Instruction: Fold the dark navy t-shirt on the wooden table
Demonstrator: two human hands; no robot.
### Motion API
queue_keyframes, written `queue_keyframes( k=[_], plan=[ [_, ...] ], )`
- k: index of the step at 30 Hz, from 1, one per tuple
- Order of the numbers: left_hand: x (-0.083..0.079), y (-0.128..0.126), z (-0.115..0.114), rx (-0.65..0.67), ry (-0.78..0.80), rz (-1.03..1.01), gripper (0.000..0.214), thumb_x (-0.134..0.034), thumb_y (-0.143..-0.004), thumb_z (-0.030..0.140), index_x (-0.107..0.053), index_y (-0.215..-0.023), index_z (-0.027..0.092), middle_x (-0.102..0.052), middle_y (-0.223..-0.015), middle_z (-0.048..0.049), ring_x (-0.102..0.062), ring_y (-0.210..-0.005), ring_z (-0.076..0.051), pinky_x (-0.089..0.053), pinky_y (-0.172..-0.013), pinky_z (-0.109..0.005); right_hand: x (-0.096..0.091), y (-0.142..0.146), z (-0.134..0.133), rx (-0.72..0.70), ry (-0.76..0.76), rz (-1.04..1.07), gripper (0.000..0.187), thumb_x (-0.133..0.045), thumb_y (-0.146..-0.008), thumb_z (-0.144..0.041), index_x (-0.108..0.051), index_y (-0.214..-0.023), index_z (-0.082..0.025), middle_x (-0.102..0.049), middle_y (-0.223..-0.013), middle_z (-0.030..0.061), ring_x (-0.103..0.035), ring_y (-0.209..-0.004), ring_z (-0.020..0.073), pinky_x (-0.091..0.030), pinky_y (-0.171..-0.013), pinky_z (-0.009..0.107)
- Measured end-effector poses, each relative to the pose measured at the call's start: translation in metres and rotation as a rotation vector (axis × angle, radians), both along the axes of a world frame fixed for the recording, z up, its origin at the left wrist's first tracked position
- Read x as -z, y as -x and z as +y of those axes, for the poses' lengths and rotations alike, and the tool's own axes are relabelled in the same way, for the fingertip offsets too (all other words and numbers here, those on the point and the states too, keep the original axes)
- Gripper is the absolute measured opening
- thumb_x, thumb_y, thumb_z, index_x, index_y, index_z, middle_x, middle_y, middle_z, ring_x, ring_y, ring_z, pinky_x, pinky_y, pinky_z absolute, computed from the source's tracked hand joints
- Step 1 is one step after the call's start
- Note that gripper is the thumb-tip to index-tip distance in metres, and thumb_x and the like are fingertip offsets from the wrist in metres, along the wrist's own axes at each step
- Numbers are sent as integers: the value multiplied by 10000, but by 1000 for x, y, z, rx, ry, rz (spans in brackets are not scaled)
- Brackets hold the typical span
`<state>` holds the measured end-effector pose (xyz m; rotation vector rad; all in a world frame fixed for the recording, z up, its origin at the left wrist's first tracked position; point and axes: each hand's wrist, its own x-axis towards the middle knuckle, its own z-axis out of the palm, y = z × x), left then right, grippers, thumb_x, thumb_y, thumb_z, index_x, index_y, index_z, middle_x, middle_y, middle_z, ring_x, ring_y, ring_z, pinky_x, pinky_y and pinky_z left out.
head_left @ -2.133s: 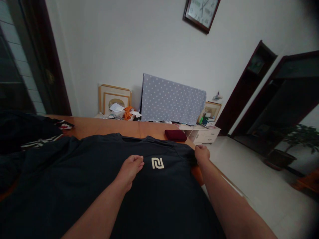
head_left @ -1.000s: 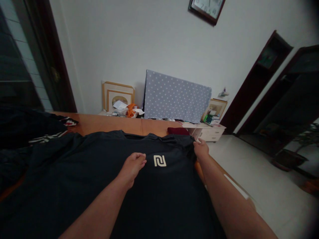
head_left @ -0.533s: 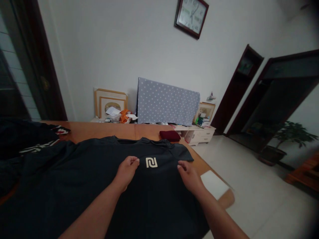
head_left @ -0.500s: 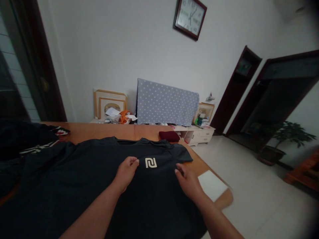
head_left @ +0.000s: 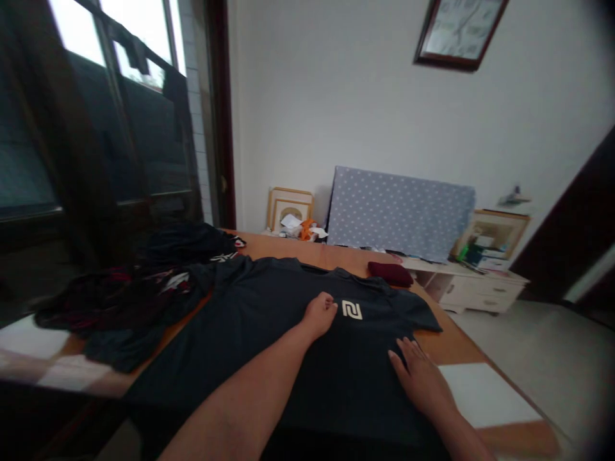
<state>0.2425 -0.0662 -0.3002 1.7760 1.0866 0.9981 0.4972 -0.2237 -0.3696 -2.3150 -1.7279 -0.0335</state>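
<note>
I have the dark T-shirt (head_left: 259, 346) laid flat, front up, on the wooden worktop (head_left: 451, 349), its collar towards the far wall and its hem at the near edge; the left hand (head_left: 319, 314) rests on the chest, fingers curled under into a loose fist, just beside the white logo (head_left: 352, 310); whether it pinches any cloth I cannot tell. The right hand (head_left: 421, 378) lies palm down on the shirt's right side, below the sleeve, fingers straight and lightly spread, gripping nothing; I read it as pressing on the fabric. Just right of that hand a white sheet (head_left: 485, 402) lies on the worktop, close to the shirt's edge. A pile of dark clothes (head_left: 144, 291) sits on the left side of the worktop, touching the shirt's left sleeve; a folded dark red cloth (head_left: 390, 273) lies beyond the shirt's right shoulder. Behind the worktop I can make out a polka-dot cover (head_left: 398, 214), picture frames (head_left: 289, 208) leaning on the wall, and a white cabinet (head_left: 475, 293); a clock (head_left: 459, 29) hangs above.
</note>
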Motion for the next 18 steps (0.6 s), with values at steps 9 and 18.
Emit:
queue_keyframes(
  k=[9,18],
  plan=[
    [-8,96,-40,-92,-77,69,270,-629,-842,351,-656,-1054,185,-685,-1101,-137,-630,-999,-242,-457,-891,-348,-5,-14,-13,14,-43,114,732,-326,-894,-612,-493,-1424,-136,-484,-1472,152,-449,-1363,313,-381,-1102,448],
    [-8,310,-91,-773,-144,942,522,-432,-886,553,-638,-1186,179,-634,-1152,-196,-558,-1079,-416,-418,-887,-524,-29,-32,-75,392,-3,87,573,-471,-792,-663,-714,-1048,-212,-701,-1064,211,-675,-980,381,-500,-816,496]
  ],
)
